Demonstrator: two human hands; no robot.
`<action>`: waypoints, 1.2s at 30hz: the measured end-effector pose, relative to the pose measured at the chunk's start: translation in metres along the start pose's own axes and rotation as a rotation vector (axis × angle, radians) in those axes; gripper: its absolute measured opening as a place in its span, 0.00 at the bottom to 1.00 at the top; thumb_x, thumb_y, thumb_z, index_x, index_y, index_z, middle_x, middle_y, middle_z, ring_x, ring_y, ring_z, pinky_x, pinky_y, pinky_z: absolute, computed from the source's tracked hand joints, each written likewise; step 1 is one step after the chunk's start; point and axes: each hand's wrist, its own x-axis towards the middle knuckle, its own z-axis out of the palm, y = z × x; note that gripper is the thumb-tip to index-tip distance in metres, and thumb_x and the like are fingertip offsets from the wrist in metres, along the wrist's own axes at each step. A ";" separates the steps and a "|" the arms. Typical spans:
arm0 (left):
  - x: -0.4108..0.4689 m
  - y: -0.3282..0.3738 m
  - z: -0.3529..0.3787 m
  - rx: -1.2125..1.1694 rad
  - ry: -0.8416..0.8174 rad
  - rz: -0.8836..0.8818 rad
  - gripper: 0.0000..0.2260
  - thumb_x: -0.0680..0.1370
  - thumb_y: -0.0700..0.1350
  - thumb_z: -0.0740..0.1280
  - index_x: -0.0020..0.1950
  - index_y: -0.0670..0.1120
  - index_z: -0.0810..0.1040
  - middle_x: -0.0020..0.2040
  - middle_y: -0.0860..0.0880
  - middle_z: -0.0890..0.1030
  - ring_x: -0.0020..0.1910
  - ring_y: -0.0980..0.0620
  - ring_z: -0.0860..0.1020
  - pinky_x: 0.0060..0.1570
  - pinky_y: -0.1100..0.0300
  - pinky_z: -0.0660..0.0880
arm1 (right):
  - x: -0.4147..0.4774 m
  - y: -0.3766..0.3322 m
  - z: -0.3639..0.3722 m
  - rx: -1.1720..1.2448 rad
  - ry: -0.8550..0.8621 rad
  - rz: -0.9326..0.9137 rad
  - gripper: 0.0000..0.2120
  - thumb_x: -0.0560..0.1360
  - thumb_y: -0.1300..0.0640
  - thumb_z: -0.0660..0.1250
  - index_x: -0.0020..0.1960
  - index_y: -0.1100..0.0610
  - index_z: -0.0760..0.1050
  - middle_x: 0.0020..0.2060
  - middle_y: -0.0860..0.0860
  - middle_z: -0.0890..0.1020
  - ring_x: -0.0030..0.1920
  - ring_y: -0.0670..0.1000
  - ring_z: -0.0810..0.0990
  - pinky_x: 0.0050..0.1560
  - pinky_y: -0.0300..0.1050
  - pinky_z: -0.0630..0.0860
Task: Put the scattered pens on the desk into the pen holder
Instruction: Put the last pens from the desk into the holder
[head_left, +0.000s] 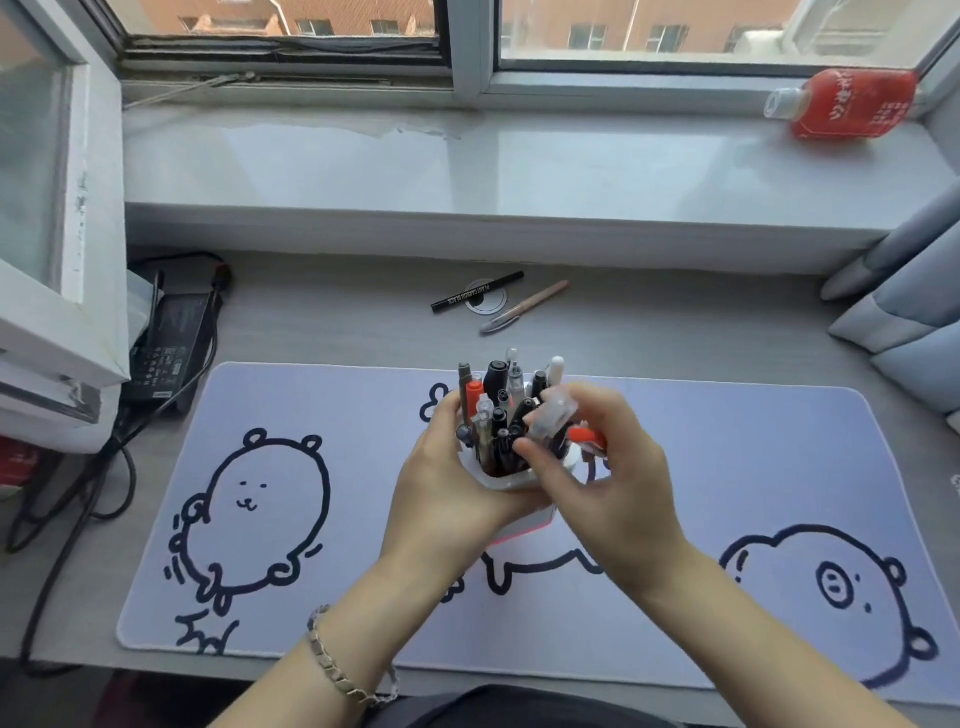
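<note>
The left hand wraps the pen holder on the mat; the right hand pinches what looks like a clear, blurred pen at its crowded mouth. Forcing it in could tip the holder or spill pens. Beyond the holder, a black pen and a pink pen lie loose.

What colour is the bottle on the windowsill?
The bottle is red with a white cap and white lettering, lying on its side; seen in the head view.

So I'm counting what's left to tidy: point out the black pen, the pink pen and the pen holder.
black pen (477, 292), head view, mid-barrel on the lettering
pink pen (524, 307), head view, middle of the barrel
pen holder (506, 482), head view, near white rim
</note>
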 end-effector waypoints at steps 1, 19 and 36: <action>0.000 0.001 0.000 0.004 0.000 0.005 0.30 0.59 0.48 0.79 0.54 0.67 0.70 0.46 0.67 0.80 0.47 0.72 0.77 0.39 0.79 0.70 | -0.002 0.002 0.000 -0.039 0.007 -0.022 0.25 0.67 0.64 0.72 0.54 0.42 0.68 0.45 0.50 0.77 0.45 0.45 0.80 0.49 0.26 0.71; 0.005 -0.012 0.001 0.012 -0.047 -0.059 0.31 0.59 0.42 0.80 0.48 0.67 0.68 0.40 0.68 0.79 0.39 0.78 0.74 0.38 0.78 0.71 | 0.018 -0.002 -0.039 0.188 0.121 0.219 0.07 0.74 0.48 0.56 0.49 0.40 0.71 0.42 0.39 0.71 0.39 0.39 0.71 0.44 0.36 0.70; -0.007 -0.005 0.004 0.051 -0.069 -0.066 0.30 0.58 0.46 0.80 0.46 0.71 0.66 0.43 0.66 0.79 0.45 0.69 0.76 0.41 0.71 0.73 | 0.002 0.004 -0.009 0.267 0.159 -0.025 0.23 0.77 0.45 0.57 0.68 0.47 0.54 0.44 0.39 0.78 0.39 0.44 0.80 0.45 0.39 0.77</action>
